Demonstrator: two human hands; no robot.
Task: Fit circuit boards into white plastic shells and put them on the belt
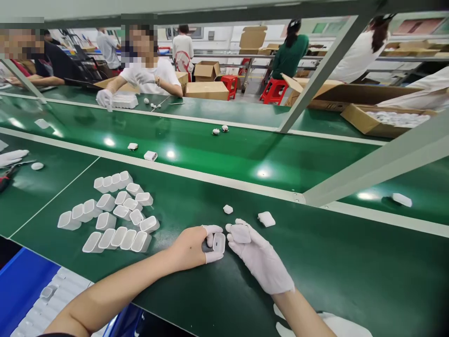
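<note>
My left hand (pixel 191 247), with white covers on its fingertips, grips a small white open plastic case (pixel 219 243), its hollow side facing me. My right hand (pixel 264 264) wears a white glove and pinches a white rounded piece (pixel 241 233) between thumb and fingers. A narrow gap separates the two parts. Just beyond my hands lie a little white piece (pixel 228 209) and a larger white rounded block (pixel 266 219). To the left, several more hollow white cases (pixel 114 238) stand in loose rows on the green bench.
A green conveyor (pixel 196 164) runs past the bench with several white parts on it. Slanted metal posts (pixel 386 159) rise at the right. Pliers (pixel 9 177) lie far left, above a blue bin (pixel 21 281) holding white trays. Across the belt sits a gloved co-worker (pixel 150 77).
</note>
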